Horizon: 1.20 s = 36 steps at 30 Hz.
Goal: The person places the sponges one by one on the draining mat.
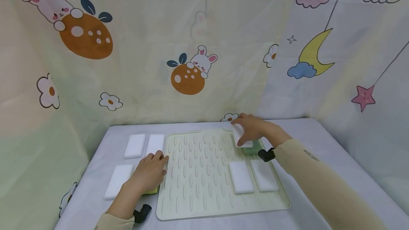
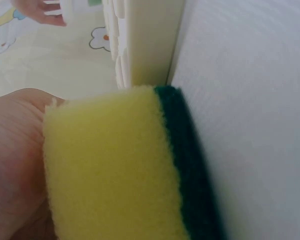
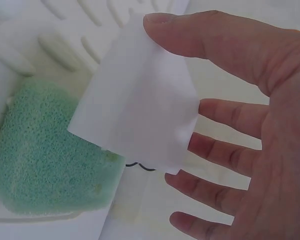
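Observation:
My right hand (image 1: 255, 127) pinches a bent white sponge (image 3: 140, 100) between thumb and fingers, at the far right corner of a cream ridged mat (image 1: 198, 208). Below that sponge a green porous sponge (image 3: 50, 155) lies on the mat, partly covered from view. My left hand (image 1: 147, 173) rests by the mat's left edge, over a yellow sponge (image 2: 110, 165) with a dark green scouring side (image 2: 190, 165) facing the table. Its fingertips come up to the mat's rim; whether they press on it I cannot tell.
Two white sponges lie side by side on the mat's right part, a left one (image 1: 241, 177) and a right one (image 1: 264, 175). Left of the mat, more white sponges (image 1: 135, 146) lie on the white-covered table (image 1: 319, 173). A printed cloth (image 1: 140, 45) hangs behind.

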### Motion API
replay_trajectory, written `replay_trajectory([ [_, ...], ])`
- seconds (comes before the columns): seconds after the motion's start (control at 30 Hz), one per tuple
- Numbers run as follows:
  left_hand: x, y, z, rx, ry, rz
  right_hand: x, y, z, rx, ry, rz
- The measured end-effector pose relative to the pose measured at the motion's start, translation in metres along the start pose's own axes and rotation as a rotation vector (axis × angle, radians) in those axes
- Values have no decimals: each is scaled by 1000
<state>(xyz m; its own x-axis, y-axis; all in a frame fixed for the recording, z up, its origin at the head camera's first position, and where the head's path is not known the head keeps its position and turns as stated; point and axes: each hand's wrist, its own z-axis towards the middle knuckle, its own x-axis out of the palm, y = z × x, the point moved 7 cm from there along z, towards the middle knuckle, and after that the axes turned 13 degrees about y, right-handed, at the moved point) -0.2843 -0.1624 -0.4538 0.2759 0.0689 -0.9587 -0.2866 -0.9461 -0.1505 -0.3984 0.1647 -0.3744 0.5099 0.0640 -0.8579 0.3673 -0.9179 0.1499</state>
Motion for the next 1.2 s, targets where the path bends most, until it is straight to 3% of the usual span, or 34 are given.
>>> replay_trajectory([
  [1.2,1,0,3,-5,3,15,22,27,37,-9,43,-65],
])
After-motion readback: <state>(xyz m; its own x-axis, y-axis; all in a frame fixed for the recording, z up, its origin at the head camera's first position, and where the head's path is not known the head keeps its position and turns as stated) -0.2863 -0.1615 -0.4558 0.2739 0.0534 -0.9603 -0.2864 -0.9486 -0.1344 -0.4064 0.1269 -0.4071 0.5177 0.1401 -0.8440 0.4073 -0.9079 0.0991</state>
